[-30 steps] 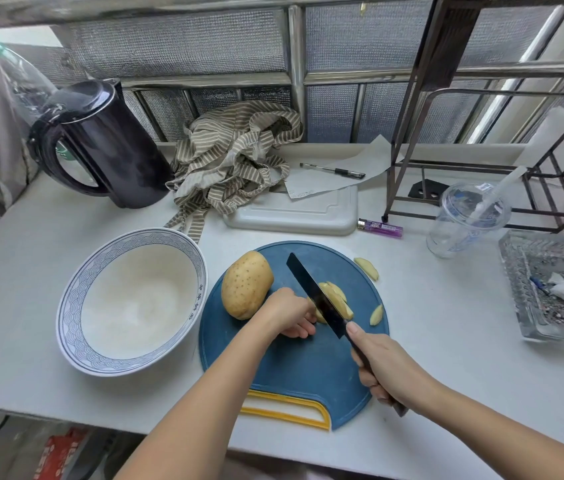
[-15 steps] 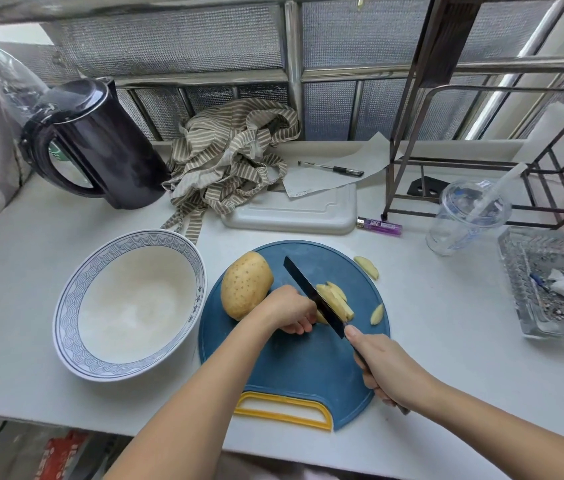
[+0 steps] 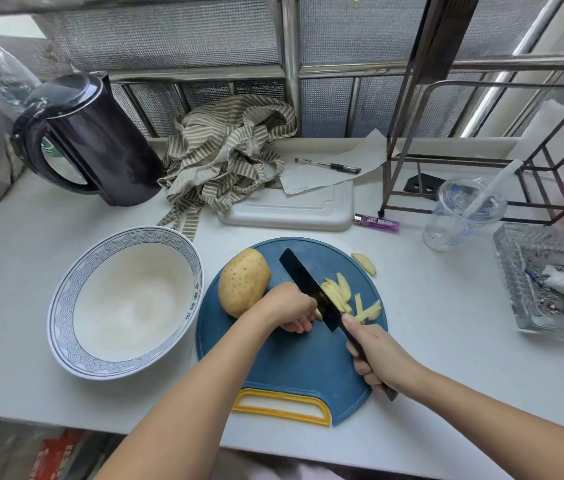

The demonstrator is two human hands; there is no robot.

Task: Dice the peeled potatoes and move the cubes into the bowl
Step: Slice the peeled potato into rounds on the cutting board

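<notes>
On the blue cutting board [image 3: 291,362], the right hand [image 3: 379,356] grips a black knife [image 3: 304,285], blade down among the potato strips [image 3: 337,294] — the left hand [image 3: 291,308], fingers curled, holds them at the blade. A whole potato [image 3: 244,282] lies just beside that hand, between it and the bowl [image 3: 66,306]; kettle [image 3: 100,143], striped cloth [image 3: 225,150] and lighter [image 3: 376,222] stand behind.

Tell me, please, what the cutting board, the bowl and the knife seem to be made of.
The cutting board looks like matte blue plastic, with a moulded yellow handle. The bowl seems glazed ceramic: smooth white inside, blue wave pattern on the rim; melamine is also possible. The knife has a smooth black blade, perhaps coated steel or ceramic; I cannot tell which.
</notes>
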